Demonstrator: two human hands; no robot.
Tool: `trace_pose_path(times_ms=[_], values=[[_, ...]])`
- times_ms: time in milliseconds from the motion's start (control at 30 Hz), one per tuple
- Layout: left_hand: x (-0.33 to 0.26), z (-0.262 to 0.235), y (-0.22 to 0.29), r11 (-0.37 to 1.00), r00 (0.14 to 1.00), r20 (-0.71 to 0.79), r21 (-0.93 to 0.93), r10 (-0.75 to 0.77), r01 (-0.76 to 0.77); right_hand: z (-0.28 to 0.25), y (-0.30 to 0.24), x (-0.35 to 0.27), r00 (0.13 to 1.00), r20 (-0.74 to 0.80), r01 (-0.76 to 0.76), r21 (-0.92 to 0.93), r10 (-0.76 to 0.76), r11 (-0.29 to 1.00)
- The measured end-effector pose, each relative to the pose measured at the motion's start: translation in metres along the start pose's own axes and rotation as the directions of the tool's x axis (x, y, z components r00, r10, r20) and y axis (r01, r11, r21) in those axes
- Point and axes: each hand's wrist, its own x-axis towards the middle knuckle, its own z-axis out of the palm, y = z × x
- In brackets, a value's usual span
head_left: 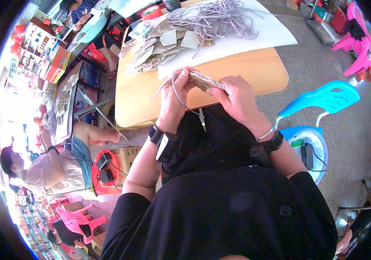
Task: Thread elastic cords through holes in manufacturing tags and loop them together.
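Note:
Above the near edge of the wooden table (237,69), both my hands hold a small cardboard piece (201,83) with pale grey cord along its upper edge. My left hand (176,97) is closed on its left end, thumb up. A loose grey cord (178,92) hangs across that hand, and its tail sticks out to the left. My right hand (239,99) grips the other end, its thumb along the near side. Beyond them lies a pile of flat cardboard pieces (151,54), and a tangle of grey cord (222,19) rests on a white sheet (276,39).
A red tape roll (151,12) and a clear plastic bag (141,31) sit at the table's back left. To my right stands a blue chair (324,102) with a basin (320,151) on its seat. People work at other tables on the left, near a red stool (106,184).

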Motion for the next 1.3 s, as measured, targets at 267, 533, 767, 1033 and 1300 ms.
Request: trace_pose_path(times_ms=[267, 533, 767, 1033, 1300], values=[[0.007, -0.004, -0.002, 0.981, 0.997, -0.015, 0.176, -0.082, 0.083, 0.007, -0.018, 0.005, 0.98, 0.05, 0.19, 0.027, -0.192, 0.981], [-0.007, -0.007, 0.007, 1.0, 0.999, 0.052, 0.028, -0.007, 0.005, 0.0, -0.022, -0.011, 0.986, 0.101, 0.127, 0.069, -0.134, 0.989], [-0.008, 0.0, 0.047, 0.683, 0.989, 0.037, 0.72, 0.145, -0.127, 0.004, 0.001, -0.014, 0.952, 0.187, -0.303, 0.438, 0.244, 0.846], [-0.002, 0.011, 0.05, 0.129, 0.703, 0.69, 0.723, -0.174, -0.678, -0.039, -0.056, 0.042, 0.936, -0.026, 0.349, 0.182, -0.35, 0.919], [0.006, -0.012, 0.059, 0.583, 0.812, 0.378, 0.81, -0.445, -0.057, -0.009, 0.001, 0.02, 0.895, 0.443, -0.173, 0.234, 0.053, 0.957]])
